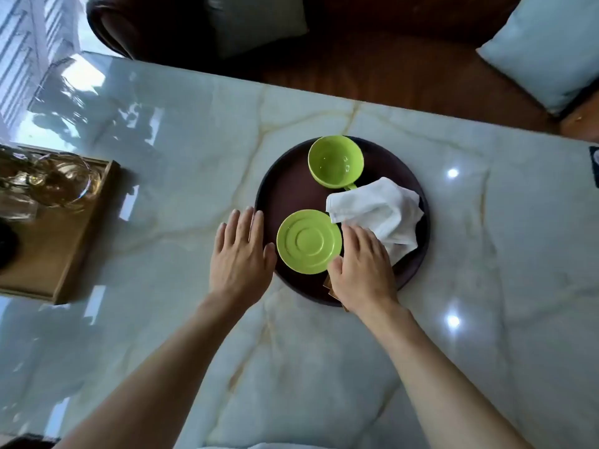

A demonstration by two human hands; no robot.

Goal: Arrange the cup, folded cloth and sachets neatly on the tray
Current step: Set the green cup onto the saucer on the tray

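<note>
Tray (pixel 285 189), bench-top: cup (pixel 335 162) far side; cloth (pixel 379 209) crumpled, just beyond right hand (pixel 363 267) (nearer; grip wide, empty); sachets (pixel 328 281) beneath its palm. Left hand (pixel 241 257) flat at rim.

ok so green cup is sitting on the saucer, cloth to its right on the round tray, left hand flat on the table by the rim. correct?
Not quite. The head view shows the cup standing directly on the tray, apart from the saucer, which lies bare nearer the person. The rest holds: the cloth is on the tray to the right, and the left hand lies flat on the table by the rim.
</note>
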